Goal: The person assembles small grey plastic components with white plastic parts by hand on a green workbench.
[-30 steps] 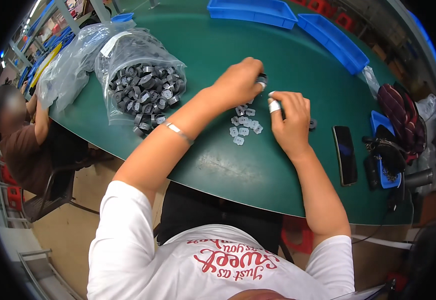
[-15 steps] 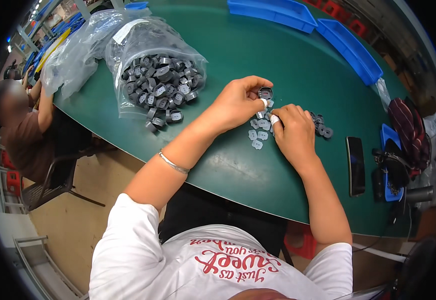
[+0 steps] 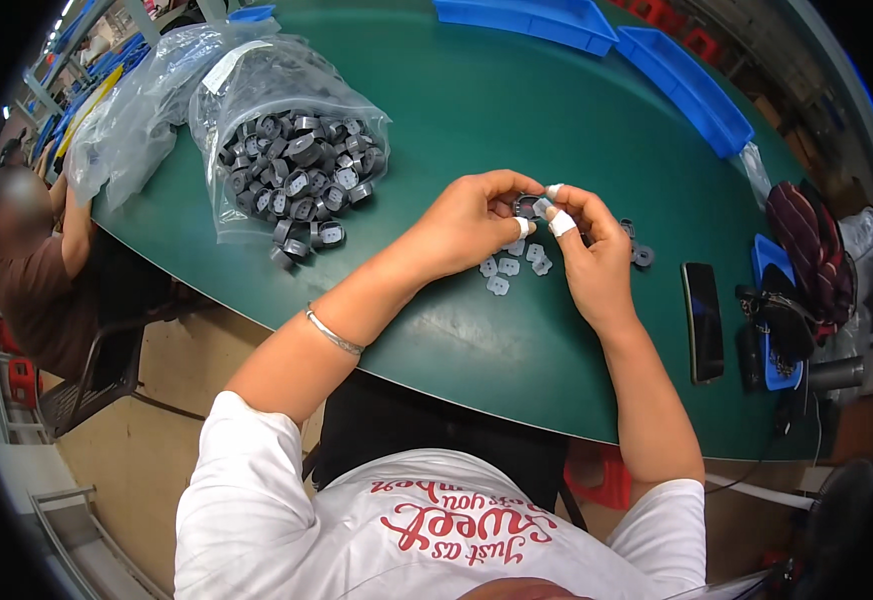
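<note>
My left hand (image 3: 465, 222) pinches a small dark grey oval housing (image 3: 525, 205) between thumb and fingers. From the other side my right hand (image 3: 599, 255) has closed its thumb and forefinger on a thin light grey plate (image 3: 543, 208) at the housing's opening. White wraps cover some fingertips. How far the plate sits inside the housing is hidden by the fingers. Several loose light grey plates (image 3: 498, 286) lie on the green table (image 3: 457, 335) just below my hands. Beside my right hand rest several dark grey round parts (image 3: 642, 256), partly covered by it.
A clear plastic bag (image 3: 352, 98) spills many grey housings (image 3: 302, 165) at the left. Blue trays (image 3: 685, 88) line the far edge. On the right lie a phone (image 3: 703, 322), a striped dark cloth (image 3: 807, 255) and a blue tray of belongings (image 3: 779, 375). Another person (image 3: 42, 290) sits far left.
My right hand has left the loose plates and come up to the housing with a plate in its fingers. My left hand keeps hold of the housing. The whole view has shifted slightly.
</note>
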{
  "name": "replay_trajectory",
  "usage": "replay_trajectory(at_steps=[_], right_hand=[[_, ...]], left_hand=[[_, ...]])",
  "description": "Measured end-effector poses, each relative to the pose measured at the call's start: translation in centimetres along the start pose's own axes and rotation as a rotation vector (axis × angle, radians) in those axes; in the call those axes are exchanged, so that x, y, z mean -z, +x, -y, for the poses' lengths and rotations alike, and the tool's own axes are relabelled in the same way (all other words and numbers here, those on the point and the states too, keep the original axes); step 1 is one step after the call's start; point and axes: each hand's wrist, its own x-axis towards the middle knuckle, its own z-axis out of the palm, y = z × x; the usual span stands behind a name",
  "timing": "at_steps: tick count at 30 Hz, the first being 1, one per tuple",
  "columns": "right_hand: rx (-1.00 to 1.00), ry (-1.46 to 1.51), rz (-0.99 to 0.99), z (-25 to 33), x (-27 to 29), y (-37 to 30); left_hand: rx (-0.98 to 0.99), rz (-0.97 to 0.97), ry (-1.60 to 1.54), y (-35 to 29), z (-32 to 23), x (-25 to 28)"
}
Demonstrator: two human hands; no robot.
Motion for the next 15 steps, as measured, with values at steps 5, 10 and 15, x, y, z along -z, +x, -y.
replay_trajectory(at_steps=[5, 10, 15], right_hand=[[0.153, -0.245, 0.046, 0.56, 0.31, 0.1], [0.253, -0.334, 0.029, 0.69, 0.13, -0.04], [0.144, -0.247, 0.045, 0.94, 0.52, -0.24]], left_hand=[[0.044, -0.01, -0.049, 0.06, 0.08, 0.19], [0.146, 0.003, -0.268, 0.15, 0.25, 0.58], [0.142, 0.024, -0.298, -0.05, -0.22, 0.25]])
